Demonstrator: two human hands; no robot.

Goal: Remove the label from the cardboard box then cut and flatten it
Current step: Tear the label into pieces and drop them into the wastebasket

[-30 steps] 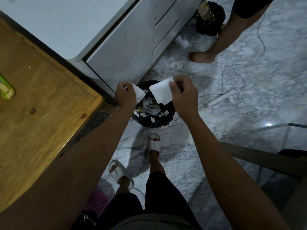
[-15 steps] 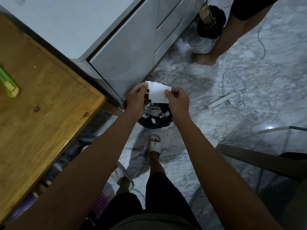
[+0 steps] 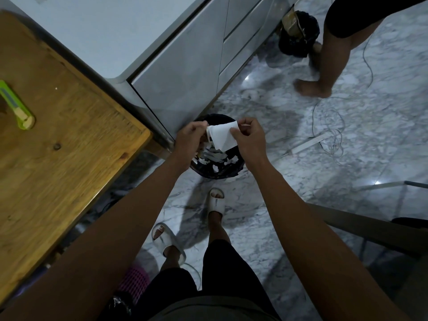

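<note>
On my far left a green box cutter [image 3: 17,105] lies on the wooden table [image 3: 69,158]. At centre my left hand [image 3: 188,137] and right hand [image 3: 249,137] pinch opposite top edges of the white label piece [image 3: 222,137], held directly over the black bin [image 3: 216,158] of paper scraps. It looks feather-light, limp and easily torn, so I judge fingertip grips close together best; the cardboard box is not in view.

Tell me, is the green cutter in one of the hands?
No, the green cutter lies on the wooden table, while the left hand and right hand hold white paper.
</note>
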